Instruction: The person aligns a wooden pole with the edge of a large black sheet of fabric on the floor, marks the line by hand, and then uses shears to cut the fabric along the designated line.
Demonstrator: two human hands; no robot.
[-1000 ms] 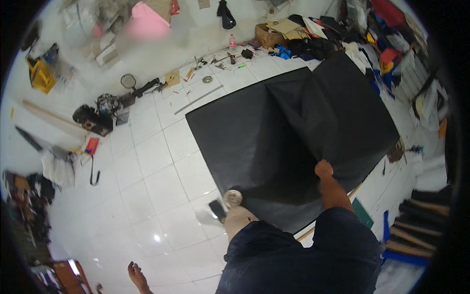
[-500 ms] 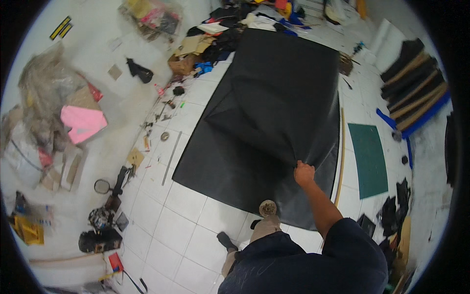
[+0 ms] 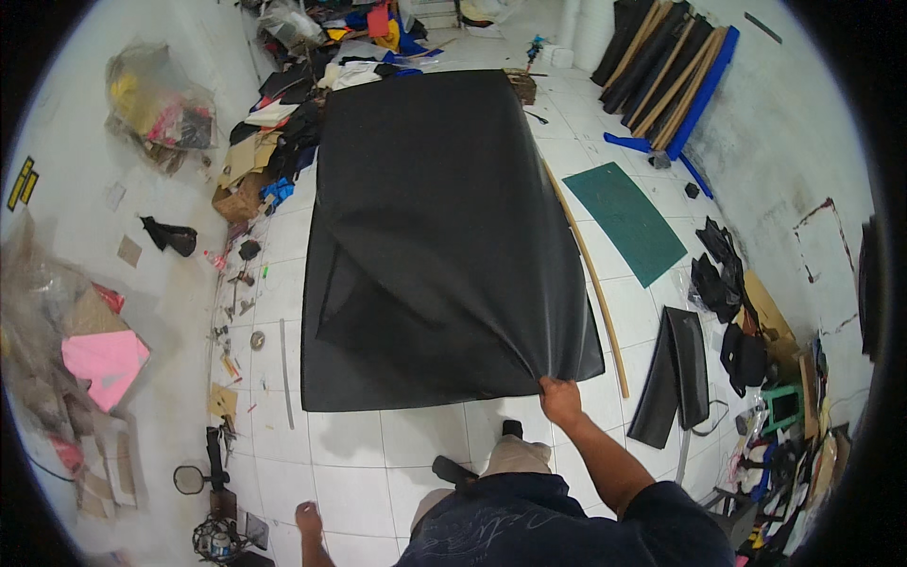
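A large black sheet [image 3: 425, 217], leather-like and folded over on itself, covers much of the tiled floor in front of me. My right hand [image 3: 560, 398] pinches its near edge toward the right corner, and creases fan out from that grip. Another layer of the sheet shows under the fold at the left and right edges. My left hand [image 3: 307, 518] is down at the lower left, away from the sheet, with its fingers curled. I see nothing in it.
Along the sheet's right side lies a long wooden stick [image 3: 590, 274]. Beyond it is a green mat [image 3: 631, 222]; nearer lies a folded black piece [image 3: 669, 378]. Material rolls [image 3: 661, 76] lean on the right wall. Scraps [image 3: 274, 113] pile up far left, and a metal strip [image 3: 287, 373] lies left.
My right hand has drawn the sheet's edge toward me, and the sheet's near right part has shifted. My left hand has come into view. A round tan disc near my knee no longer shows.
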